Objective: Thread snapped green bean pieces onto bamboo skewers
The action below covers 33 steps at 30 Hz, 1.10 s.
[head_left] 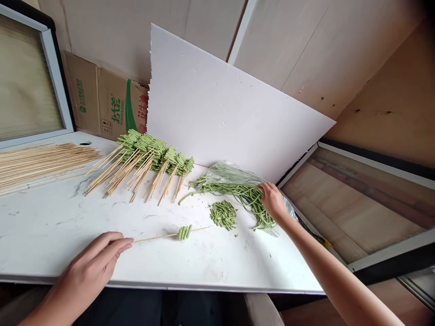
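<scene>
My left hand [100,256] pinches the blunt end of a bamboo skewer [154,237], holding it low over the white table. A few short cut pieces of green long bean [184,232] are threaded crosswise on that skewer, with its tip bare beyond them. My right hand [272,199] is closed at the right end of a bunch of uncut long beans [234,189], by the edge of a clear plastic bag [231,173]. What its fingers grip is hidden. Between both hands lies a small pile of cut bean pieces [223,214].
Finished bean skewers [149,151] lie stacked at the back, sticks toward me. Bare skewers [44,160] spread over the left of the table [163,267]. Behind stand a cardboard box [102,99] and a leaning white board [217,104]. A framed glass panel [360,194] borders the right.
</scene>
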Tool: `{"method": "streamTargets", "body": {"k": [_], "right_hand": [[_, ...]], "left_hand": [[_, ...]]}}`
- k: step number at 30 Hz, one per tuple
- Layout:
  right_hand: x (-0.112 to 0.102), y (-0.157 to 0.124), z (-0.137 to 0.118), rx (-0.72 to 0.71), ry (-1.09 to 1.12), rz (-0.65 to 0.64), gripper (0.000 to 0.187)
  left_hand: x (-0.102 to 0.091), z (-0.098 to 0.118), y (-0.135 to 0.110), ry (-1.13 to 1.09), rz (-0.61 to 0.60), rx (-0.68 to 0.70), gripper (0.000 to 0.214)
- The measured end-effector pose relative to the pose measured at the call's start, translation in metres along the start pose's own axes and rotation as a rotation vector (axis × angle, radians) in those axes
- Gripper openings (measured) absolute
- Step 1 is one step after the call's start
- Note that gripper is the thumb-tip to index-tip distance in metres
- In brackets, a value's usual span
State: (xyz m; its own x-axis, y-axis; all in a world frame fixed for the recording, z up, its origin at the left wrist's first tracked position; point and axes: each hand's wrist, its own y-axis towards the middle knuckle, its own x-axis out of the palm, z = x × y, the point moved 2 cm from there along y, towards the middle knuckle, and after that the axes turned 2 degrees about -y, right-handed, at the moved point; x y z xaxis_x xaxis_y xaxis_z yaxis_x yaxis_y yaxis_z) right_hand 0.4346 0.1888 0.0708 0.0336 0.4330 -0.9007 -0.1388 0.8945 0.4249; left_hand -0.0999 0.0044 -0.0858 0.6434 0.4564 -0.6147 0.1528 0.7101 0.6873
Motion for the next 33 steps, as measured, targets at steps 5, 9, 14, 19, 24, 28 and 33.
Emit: {"method": "streamTargets", "body": {"k": [5, 9, 14, 19, 24, 28, 33], "right_hand": [[-0.041, 0.027, -0.004, 0.02, 0.129, 0.165, 0.038], [-0.06, 0.059, -0.012, 0.078, 0.255, 0.218, 0.03], [-0.098, 0.097, -0.042, 0.122, 0.508, 0.257, 0.022], [-0.159, 0.117, -0.1, 0.009, 0.69, 0.341, 0.014], [-0.19, 0.103, -0.152, -0.038, 1.042, 0.273, 0.019], [-0.18, 0.074, -0.186, -0.064, 1.219, 0.202, 0.033], [-0.157, 0.04, -0.24, -0.152, 1.478, 0.126, 0.046]], "left_hand": [[-0.008, -0.003, 0.009, 0.044, -0.034, 0.076, 0.025], [-0.008, -0.018, 0.01, 0.031, -0.043, 0.05, 0.026], [-0.011, -0.039, 0.015, 0.035, -0.005, 0.028, 0.028], [-0.016, -0.06, 0.018, 0.014, -0.026, -0.042, 0.03], [-0.022, -0.063, 0.022, 0.087, -0.088, -0.058, 0.034], [-0.044, -0.035, 0.038, 0.215, 0.027, -0.029, 0.028], [-0.09, 0.033, 0.08, 0.056, 0.227, -0.017, 0.029]]}}
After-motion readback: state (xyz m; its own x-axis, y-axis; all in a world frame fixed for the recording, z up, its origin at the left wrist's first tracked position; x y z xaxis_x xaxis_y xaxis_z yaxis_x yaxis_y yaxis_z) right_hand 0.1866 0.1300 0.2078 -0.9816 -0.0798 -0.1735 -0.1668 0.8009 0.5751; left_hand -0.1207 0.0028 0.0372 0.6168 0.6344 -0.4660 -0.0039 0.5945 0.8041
